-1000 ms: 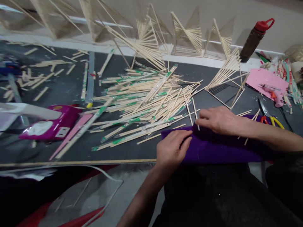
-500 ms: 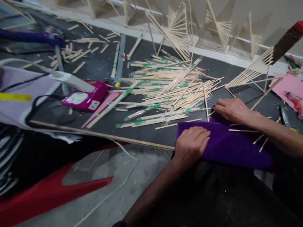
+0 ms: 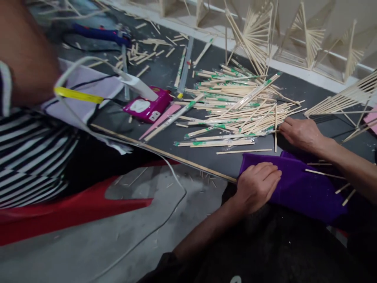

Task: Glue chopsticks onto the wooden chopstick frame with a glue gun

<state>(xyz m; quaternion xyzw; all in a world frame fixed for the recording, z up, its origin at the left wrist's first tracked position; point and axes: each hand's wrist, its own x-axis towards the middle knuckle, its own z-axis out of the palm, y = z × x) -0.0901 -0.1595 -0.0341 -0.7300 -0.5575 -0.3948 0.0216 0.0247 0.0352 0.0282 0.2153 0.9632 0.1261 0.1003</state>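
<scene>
My left hand (image 3: 259,186) is closed, fingers together and bent over the left end of a purple cloth (image 3: 306,192) at the table's front edge. Its thumb is hidden. Farther back, my right hand (image 3: 302,131) pinches the end of a thin wooden chopstick at the right side of a pile. That pile holds loose chopsticks (image 3: 253,116) and others in clear wrappers with green print. One loose chopstick (image 3: 275,133) stands out crosswise near my right fingertips. Several short sticks (image 3: 324,173) lie on the cloth, under my right forearm.
Fan-shaped stick frames (image 3: 306,43) line the wall, and another frame (image 3: 341,98) stands right of the pile. Leftward are a magenta power socket (image 3: 149,104) with a white plug, a blue glue gun (image 3: 100,36) and a white cable (image 3: 176,208). Another person's arm (image 3: 26,59) reaches in.
The view has swung left, so things appear farther right. Another person's arm has come in at the left. My right fingers have shifted slightly toward the pile; my left hand stays on the cloth.
</scene>
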